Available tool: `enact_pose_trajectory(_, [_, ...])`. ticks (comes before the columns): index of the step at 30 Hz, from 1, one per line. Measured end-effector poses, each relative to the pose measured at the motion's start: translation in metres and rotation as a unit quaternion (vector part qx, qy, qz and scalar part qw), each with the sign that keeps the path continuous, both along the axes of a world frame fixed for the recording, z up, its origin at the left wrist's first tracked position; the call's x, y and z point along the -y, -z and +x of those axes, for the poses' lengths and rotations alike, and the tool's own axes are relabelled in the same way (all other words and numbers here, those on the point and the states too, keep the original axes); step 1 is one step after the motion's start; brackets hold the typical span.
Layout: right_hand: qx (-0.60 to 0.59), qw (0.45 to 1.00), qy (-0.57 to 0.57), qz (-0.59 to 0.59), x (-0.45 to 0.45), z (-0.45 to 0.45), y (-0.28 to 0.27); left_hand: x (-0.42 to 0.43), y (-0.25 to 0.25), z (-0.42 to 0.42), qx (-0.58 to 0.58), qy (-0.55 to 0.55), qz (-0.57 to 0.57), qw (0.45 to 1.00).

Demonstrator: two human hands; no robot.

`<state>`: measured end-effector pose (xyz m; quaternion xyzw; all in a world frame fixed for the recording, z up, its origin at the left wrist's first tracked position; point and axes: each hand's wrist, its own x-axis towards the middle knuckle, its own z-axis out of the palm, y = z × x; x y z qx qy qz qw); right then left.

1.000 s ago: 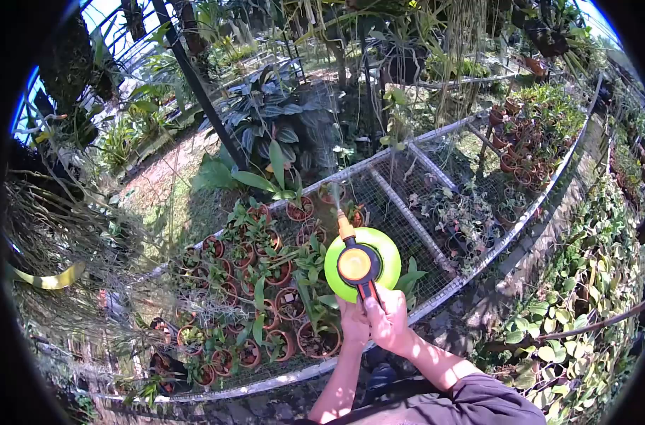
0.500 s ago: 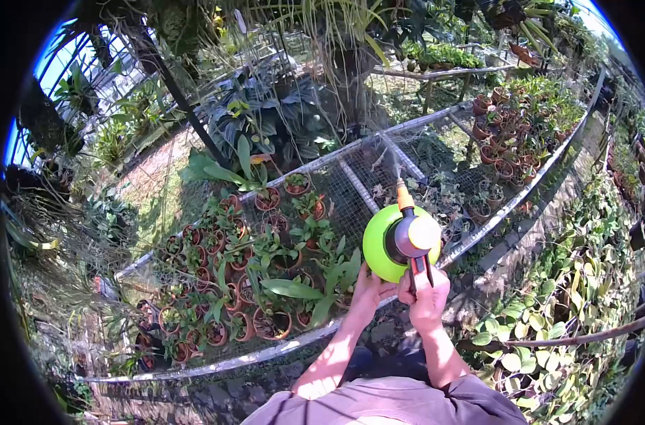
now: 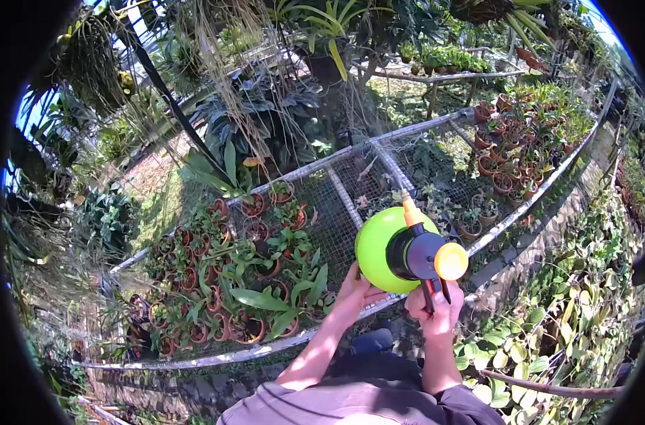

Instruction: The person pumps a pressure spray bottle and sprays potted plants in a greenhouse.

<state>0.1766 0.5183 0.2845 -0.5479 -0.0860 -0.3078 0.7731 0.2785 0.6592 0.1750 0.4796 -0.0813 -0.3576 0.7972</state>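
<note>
A lime-green pump sprayer (image 3: 379,248) is held out in front of my body, over the near edge of the mesh bench. It has a black head, a yellow pump knob and an orange nozzle pointing away from me. My right hand (image 3: 436,309) is wrapped round the black handle under the head. Against the underside of the green bottle rests my left hand (image 3: 354,294), its fingers partly hidden behind it. To the left of the sprayer, potted plants (image 3: 252,327) in clay pots crowd the bench, some with long broad leaves.
The wire-mesh bench (image 3: 337,198) with its pale frame curves across the view. More clay pots (image 3: 503,183) stand at its right end. Hanging roots (image 3: 244,106) dangle above the far side. Leafy climbers (image 3: 521,354) and a curved rail (image 3: 556,388) lie at my right.
The sprayer has tilted, so its knob now leans right and more of the green bottle shows. Both hands keep their hold. The bench and pots have shifted slightly left in view.
</note>
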Motion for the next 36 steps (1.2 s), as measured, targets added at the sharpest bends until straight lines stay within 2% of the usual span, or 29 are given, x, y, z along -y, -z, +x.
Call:
enact_pose_trajectory(4, [-0.001,1.0,0.02,-0.019,0.023,0.027,-0.008,0.03,0.008,0.033,-0.033,0.037,-0.027,0.998])
enact_pose_trajectory(9, [-0.014,0.998,0.014,-0.055,0.06,0.05,-0.006,0.067,0.027,0.049,-0.092,0.059,-0.15,0.983])
enact_pose_trajectory(12, [-0.067,0.996,-0.018,-0.063,0.076,0.063,-0.013,0.076,0.035,0.051,-0.109,0.052,-0.172,0.978])
enact_pose_trajectory(16, [-0.076,0.991,-0.082,-0.075,0.096,0.082,-0.008,0.086,0.028,0.061,-0.137,0.01,-0.131,0.982])
enact_pose_trajectory(19, [-0.031,0.993,-0.102,-0.052,0.114,0.095,-0.002,0.092,0.031,0.07,-0.07,-0.028,-0.139,0.987])
enact_pose_trajectory(23, [0.01,0.99,-0.142,-0.011,0.144,0.103,-0.01,0.125,0.011,0.071,0.004,-0.135,-0.162,0.977])
enact_pose_trajectory(24, [0.007,0.988,-0.153,-0.032,0.157,0.105,-0.014,0.137,0.005,0.071,0.0,-0.16,-0.188,0.969])
enact_pose_trajectory(27, [-0.013,0.979,-0.174,-0.103,0.201,0.113,-0.007,0.162,0.02,0.083,0.005,-0.177,-0.138,0.974])
enact_pose_trajectory(28, [-0.02,0.975,-0.179,-0.128,0.216,0.115,-0.004,0.171,0.019,0.079,-0.022,-0.208,-0.159,0.965])
enact_pose_trajectory(32, [-0.021,0.975,-0.189,-0.117,0.253,0.124,-0.002,0.203,0.012,0.079,0.032,-0.241,-0.134,0.961])
enact_pose_trajectory(34, [-0.006,0.956,-0.293,-0.001,0.263,0.138,-0.003,0.221,0.01,0.068,0.016,-0.274,-0.154,0.949])
enact_pose_trajectory(36, [-0.008,0.947,-0.321,-0.034,0.274,0.148,-0.001,0.233,0.026,0.059,0.006,-0.262,-0.136,0.955])
